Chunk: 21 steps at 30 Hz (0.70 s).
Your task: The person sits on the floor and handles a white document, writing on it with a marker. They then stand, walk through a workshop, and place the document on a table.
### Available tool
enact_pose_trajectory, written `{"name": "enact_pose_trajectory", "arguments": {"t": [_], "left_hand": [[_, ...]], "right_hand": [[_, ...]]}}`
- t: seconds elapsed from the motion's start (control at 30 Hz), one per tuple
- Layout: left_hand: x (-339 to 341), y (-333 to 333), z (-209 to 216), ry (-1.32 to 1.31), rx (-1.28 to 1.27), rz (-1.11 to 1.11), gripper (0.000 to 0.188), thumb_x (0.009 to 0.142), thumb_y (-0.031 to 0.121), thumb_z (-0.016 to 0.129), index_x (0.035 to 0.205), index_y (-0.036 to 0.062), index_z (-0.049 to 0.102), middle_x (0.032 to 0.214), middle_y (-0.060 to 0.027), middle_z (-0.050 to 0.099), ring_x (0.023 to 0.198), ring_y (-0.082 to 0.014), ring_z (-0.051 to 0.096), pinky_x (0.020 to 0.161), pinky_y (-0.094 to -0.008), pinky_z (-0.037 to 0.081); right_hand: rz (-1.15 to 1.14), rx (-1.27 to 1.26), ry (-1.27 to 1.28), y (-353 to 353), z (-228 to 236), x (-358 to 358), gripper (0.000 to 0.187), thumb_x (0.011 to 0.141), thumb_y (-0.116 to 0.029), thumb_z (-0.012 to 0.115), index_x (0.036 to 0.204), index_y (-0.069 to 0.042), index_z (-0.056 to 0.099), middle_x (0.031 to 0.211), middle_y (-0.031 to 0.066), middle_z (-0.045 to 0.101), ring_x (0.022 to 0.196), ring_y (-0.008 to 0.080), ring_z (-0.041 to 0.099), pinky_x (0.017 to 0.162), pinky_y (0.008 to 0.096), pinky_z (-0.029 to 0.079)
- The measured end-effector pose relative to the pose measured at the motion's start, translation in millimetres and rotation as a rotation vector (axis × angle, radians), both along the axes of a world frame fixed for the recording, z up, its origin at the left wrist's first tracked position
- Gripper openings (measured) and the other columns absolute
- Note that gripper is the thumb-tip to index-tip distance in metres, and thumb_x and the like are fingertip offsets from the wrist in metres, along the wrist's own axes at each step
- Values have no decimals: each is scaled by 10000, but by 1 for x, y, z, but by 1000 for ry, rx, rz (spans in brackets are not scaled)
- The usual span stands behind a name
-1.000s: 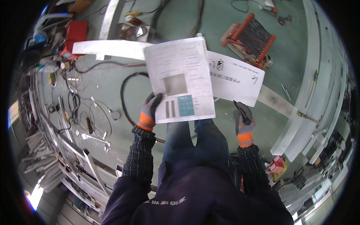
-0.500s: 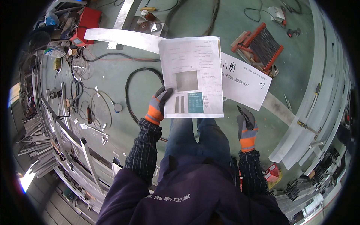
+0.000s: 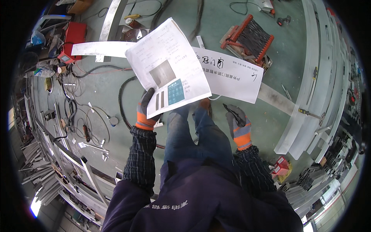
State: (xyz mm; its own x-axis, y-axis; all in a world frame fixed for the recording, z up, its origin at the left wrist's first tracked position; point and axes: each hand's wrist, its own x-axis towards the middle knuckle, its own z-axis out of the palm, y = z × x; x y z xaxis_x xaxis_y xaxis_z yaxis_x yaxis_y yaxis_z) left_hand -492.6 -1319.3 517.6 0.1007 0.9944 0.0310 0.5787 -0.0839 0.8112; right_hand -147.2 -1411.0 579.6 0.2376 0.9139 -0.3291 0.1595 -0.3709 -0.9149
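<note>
My left hand, in a grey and orange glove, grips a printed paper sheet by its lower left corner. The sheet is tilted and bears a grey picture and a teal block. My right hand, gloved alike, is closed around a black pointed tool; I cannot tell its exact kind. Ahead of that hand lies a long white carton or board with printing and black handwriting, partly hidden by the sheet. Beneath them runs a long flat metal bar, bent by the lens.
A red-framed stand is beyond the carton, with a power drill farther right. Long metal profiles line the right, bearing a screwdriver. Cables coil at left near a red machine.
The sheet has turned and tilted, its top swinging left, as my left hand shifted left. My right hand, still gripping the black tool, moved left and slightly up. The whole view shifted.
</note>
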Motion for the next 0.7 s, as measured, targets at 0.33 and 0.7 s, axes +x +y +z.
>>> {"name": "enact_pose_trajectory", "arguments": {"t": [0.33,0.7], "left_hand": [[-14,-7,-14,-323,-203,197,521,820,160,732,1256,-60,552,1126,-196,667,976,-278,682,814,-323,548],[2,8,26,-905,-648,421,260,961,207,581,1146,26,599,997,-66,667,857,-131,660,746,-260,545]], "right_hand": [[-11,-3,-32,-2,-4,2,247,943,-50,577,1172,39,613,1066,108,658,910,156,631,800,285,516],[29,-54,-40,-9,-19,7,259,942,-72,582,1181,22,617,1071,91,663,925,142,621,838,278,497]]}}
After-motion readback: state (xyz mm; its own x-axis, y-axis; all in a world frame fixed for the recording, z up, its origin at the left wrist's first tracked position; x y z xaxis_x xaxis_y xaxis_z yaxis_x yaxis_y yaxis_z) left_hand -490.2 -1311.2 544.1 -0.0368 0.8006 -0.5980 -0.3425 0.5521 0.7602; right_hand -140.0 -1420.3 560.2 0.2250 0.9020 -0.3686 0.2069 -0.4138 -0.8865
